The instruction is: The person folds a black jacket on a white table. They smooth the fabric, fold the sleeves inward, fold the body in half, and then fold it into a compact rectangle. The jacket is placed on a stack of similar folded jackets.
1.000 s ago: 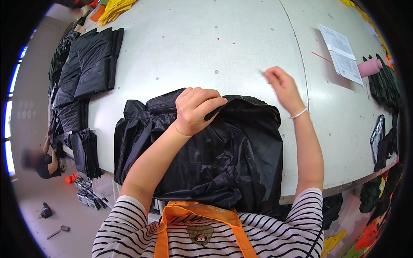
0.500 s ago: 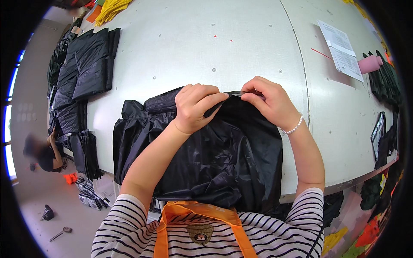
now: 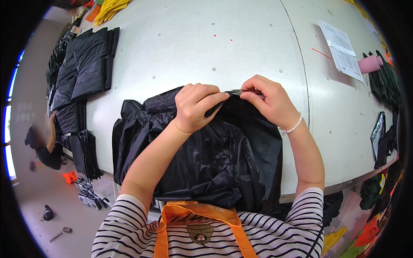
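Observation:
A piece of shiny black fabric, creased and gathered along its left side, lies over the near edge of the table in front of me. My left hand is closed on the fabric's far edge, thumb and finger pinching it. Close by on the right, my right hand is also closed. Between its fingertips is a thin, shiny grey thing, its tip at the fabric edge; most of it is hidden in the hand.
Black folded fabric is stacked on the left, with a person reaching toward it. Yellow fabric lies far left. To the right are paper sheets, a pink thread cone and more dark fabric.
My hands and the black fabric stay nearly in place. The person at the left has shifted, an arm now raised toward the stacked black fabric.

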{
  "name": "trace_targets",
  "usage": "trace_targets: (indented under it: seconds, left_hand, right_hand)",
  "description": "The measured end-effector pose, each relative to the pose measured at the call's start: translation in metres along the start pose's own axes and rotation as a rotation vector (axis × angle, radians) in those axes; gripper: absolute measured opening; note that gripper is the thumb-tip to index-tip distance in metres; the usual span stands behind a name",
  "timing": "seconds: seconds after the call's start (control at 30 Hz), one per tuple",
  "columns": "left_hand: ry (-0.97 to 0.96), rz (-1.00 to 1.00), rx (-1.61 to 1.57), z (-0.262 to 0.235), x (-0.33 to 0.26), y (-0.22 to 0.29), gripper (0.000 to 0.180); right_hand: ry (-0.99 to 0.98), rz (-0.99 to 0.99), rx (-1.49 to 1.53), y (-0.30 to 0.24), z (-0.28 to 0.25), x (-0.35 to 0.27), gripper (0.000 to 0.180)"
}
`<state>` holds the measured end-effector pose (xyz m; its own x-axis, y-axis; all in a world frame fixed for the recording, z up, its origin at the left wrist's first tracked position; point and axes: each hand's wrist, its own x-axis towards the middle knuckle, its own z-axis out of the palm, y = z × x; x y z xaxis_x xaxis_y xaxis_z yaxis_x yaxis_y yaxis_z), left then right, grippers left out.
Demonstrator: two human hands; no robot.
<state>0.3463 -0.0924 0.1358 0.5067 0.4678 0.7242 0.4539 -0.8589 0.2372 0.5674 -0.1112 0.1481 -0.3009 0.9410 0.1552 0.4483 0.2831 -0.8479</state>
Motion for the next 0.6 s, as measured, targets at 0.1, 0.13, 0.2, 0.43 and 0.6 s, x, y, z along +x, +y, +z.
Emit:
trace_targets:
  seconds: [0.1, 0.13, 0.2, 0.43, 0.6]
  left_hand:
    - [0.039, 0.015, 0.017, 0.004, 0.002, -0.002, 0.03]
    - [-0.009, -0.008, 0.01, 0.003, -0.001, -0.002, 0.032]
    - [-0.103, -0.058, -0.001, -0.003, -0.01, -0.002, 0.037]
    - [-0.004, -0.689, -0.007, 0.008, -0.073, 0.015, 0.074]
    - [-0.157, -1.25, -0.45, 0.004, -0.145, 0.05, 0.063]
  right_hand:
    - [-0.017, -0.001, -0.04, -0.001, -0.003, 0.0, 0.017]
    - [-0.025, -0.003, -0.055, -0.001, -0.003, 0.0, 0.017]
    - [0.029, 0.013, -0.027, 0.009, -0.005, 0.001, 0.018]
    - [0.622, 0.624, -0.494, 0.23, -0.079, -0.07, 0.027]
    - [0.596, 0.673, -1.111, 0.216, -0.066, -0.107, 0.043]
